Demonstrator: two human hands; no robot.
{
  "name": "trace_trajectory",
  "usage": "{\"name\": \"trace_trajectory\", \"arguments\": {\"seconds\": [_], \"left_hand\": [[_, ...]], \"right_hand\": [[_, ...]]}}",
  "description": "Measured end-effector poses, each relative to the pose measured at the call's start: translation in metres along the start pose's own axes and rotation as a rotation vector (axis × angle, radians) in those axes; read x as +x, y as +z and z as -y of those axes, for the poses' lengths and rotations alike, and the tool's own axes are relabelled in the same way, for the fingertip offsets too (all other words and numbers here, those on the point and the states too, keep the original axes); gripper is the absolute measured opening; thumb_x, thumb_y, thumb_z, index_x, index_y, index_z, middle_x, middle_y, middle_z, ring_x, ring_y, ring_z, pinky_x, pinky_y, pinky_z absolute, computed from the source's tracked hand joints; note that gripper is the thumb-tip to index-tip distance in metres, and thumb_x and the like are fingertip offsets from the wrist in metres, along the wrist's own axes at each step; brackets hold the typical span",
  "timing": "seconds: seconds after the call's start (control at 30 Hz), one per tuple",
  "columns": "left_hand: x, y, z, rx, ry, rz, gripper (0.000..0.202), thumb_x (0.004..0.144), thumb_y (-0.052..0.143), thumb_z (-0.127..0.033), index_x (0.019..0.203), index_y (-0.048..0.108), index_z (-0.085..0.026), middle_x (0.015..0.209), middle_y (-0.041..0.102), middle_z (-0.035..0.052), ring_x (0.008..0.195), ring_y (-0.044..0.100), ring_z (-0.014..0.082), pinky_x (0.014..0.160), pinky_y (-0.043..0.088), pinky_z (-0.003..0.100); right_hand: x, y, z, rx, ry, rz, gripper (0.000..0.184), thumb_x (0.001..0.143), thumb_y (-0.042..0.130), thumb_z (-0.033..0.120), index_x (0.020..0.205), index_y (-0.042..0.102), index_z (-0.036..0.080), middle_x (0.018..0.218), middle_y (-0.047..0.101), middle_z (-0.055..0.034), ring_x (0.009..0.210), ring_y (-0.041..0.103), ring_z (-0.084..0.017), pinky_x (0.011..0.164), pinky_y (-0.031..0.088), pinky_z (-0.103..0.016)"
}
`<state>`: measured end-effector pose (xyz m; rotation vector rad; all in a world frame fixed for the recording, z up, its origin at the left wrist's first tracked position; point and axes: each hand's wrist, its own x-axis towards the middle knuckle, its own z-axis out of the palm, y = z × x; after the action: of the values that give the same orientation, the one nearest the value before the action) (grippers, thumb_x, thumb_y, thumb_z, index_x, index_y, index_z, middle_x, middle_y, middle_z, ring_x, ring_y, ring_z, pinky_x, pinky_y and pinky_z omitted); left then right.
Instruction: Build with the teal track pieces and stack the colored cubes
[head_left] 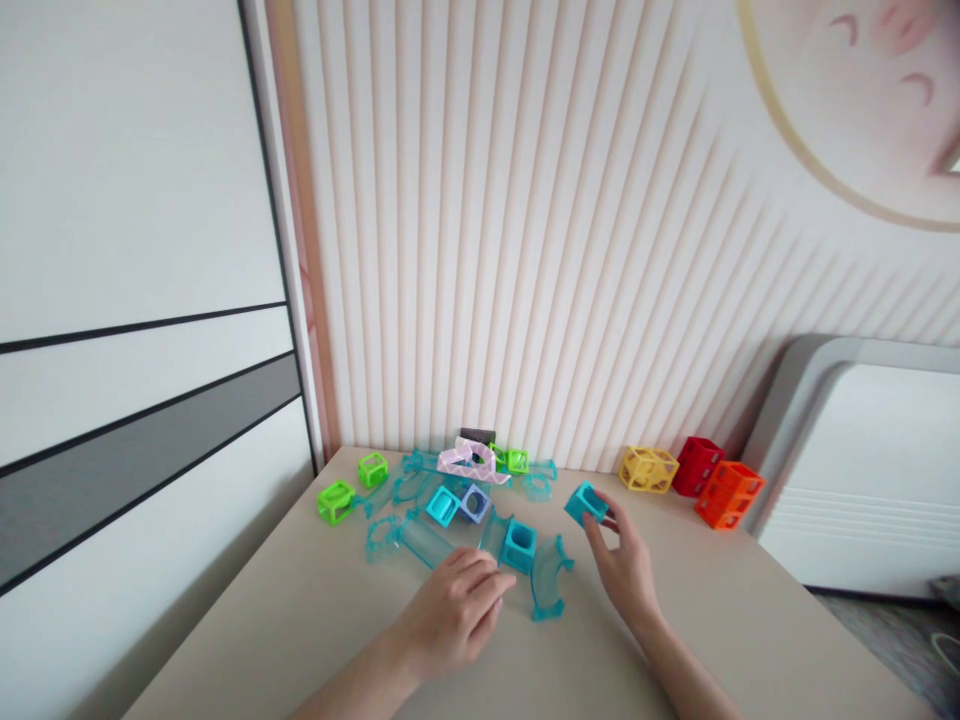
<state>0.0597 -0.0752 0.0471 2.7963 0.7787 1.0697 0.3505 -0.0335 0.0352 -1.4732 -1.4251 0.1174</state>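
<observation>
Left hand (459, 608): fingers bent, cannot tell if gripping | right hand (624, 560): fingers pinching cube (578, 505) | turquoise, hollow, tilted

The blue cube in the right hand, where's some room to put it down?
There's bare table right of the right hand, in front of the orange blocks, and left of the left hand, in front of the nearer green block. It's crowded around the pale purple piece.

The right hand (626, 565) grips a blue cube (579, 505); right of the left hand (459, 608), a curved teal piece (544, 582) lies on the desk (581, 665).
</observation>
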Motion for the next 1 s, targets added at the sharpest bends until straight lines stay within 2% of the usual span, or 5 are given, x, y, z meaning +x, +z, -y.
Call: {"name": "trace_trajectory", "arguments": {"seconds": [0.1,0.23,0.47,0.73,1.0], "left_hand": [[-0.001,0.001,-0.001,0.017,-0.074,-0.001,0.048,0.092,0.054,-0.014,0.139,0.044,-0.022,0.117,0.066,0.0104,0.110,0.061,0.0252,0.097,0.052,0.042],[-0.006,0.011,0.004,-0.021,-0.145,-0.068,0.072,0.089,0.064,-0.019,0.150,0.027,-0.026,0.129,0.061,0.0119,0.118,0.059,0.0278,0.100,0.052,0.047],[-0.009,0.011,0.014,-0.107,-0.110,-0.140,0.075,0.090,0.055,-0.013,0.154,0.019,-0.028,0.138,0.053,0.0136,0.127,0.053,0.0275,0.104,0.049,0.046],[-0.012,0.005,0.010,-0.204,-0.077,-0.070,0.095,0.078,0.060,-0.019,0.158,0.009,-0.020,0.143,0.049,0.0180,0.129,0.049,0.0365,0.107,0.043,0.057],[-0.011,0.005,0.010,-0.230,-0.145,-0.155,0.073,0.084,0.048,-0.006,0.151,0.033,-0.028,0.116,0.067,0.0090,0.107,0.064,0.0259,0.093,0.054,0.042]], "right_hand": [[-0.022,0.001,0.023,0.055,-0.266,-0.003,0.027,0.091,0.059,0.041,0.111,0.063,0.023,0.110,0.071,-0.0110,0.097,0.069,-0.027,0.082,0.057,-0.037],[-0.054,0.010,0.055,0.167,-0.488,0.193,0.015,0.091,0.059,0.028,0.105,0.060,0.024,0.115,0.068,-0.0107,0.103,0.068,-0.025,0.087,0.055,-0.033],[-0.073,0.023,0.082,0.255,-0.574,0.416,0.016,0.093,0.056,0.026,0.109,0.054,0.026,0.112,0.066,-0.0077,0.102,0.065,-0.022,0.089,0.053,-0.031],[-0.067,0.023,0.078,0.285,-0.567,0.433,0.020,0.100,0.047,0.042,0.110,0.051,0.027,0.106,0.066,-0.0074,0.097,0.063,-0.023,0.087,0.051,-0.034],[-0.061,0.020,0.072,0.232,-0.671,0.608,0.044,0.098,0.039,0.060,0.122,0.053,0.025,0.114,0.065,-0.0111,0.105,0.062,-0.025,0.095,0.050,-0.038]]}}
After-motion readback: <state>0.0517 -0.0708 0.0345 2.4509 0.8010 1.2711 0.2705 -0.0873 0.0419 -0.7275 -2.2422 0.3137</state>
